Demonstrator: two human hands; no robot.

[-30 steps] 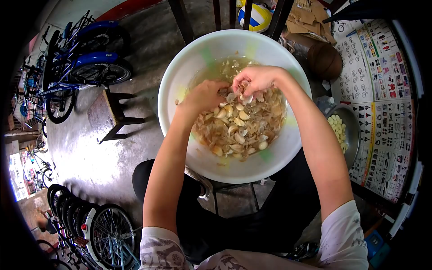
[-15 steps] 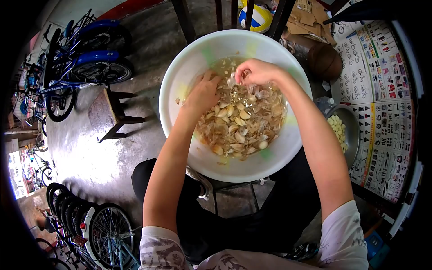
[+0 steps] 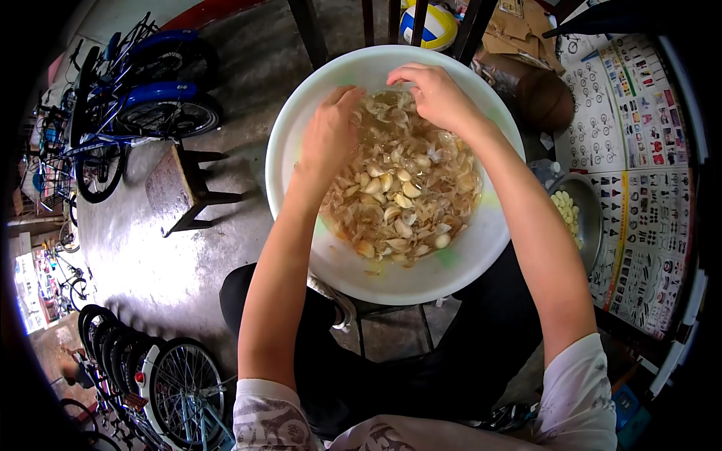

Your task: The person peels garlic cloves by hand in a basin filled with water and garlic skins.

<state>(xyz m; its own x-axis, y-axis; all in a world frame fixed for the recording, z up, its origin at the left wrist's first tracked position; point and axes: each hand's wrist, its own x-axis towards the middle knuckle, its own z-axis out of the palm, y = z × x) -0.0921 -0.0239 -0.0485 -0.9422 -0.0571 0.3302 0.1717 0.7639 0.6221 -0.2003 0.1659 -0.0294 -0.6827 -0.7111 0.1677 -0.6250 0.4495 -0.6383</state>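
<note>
A wide white basin [image 3: 289, 150] holds water with several garlic cloves [image 3: 402, 188] and many loose papery garlic skins [image 3: 444, 161] floating around them. My left hand [image 3: 333, 128] is inside the basin's left side, its fingers loosely bent over the skins near the far edge of the water. Near the far rim, my right hand [image 3: 436, 94] is lifted above the skins, fingers apart and the index finger reaching left. I see nothing clearly held in either hand; the undersides of both are hidden.
A metal bowl [image 3: 590, 225] of peeled garlic cloves [image 3: 565, 214] sits right of the basin, near a printed sheet [image 3: 639, 188]. Dark bars [image 3: 368, 22] stand behind. A wooden stool [image 3: 173, 184], bicycles [image 3: 158, 105], a volleyball [image 3: 432, 28] and a brown ball [image 3: 544, 101] surround me.
Both hands have moved toward the far rim, the right one rising from the skins it was pinching. Floating skins have shifted, and the basin has tilted slightly.
</note>
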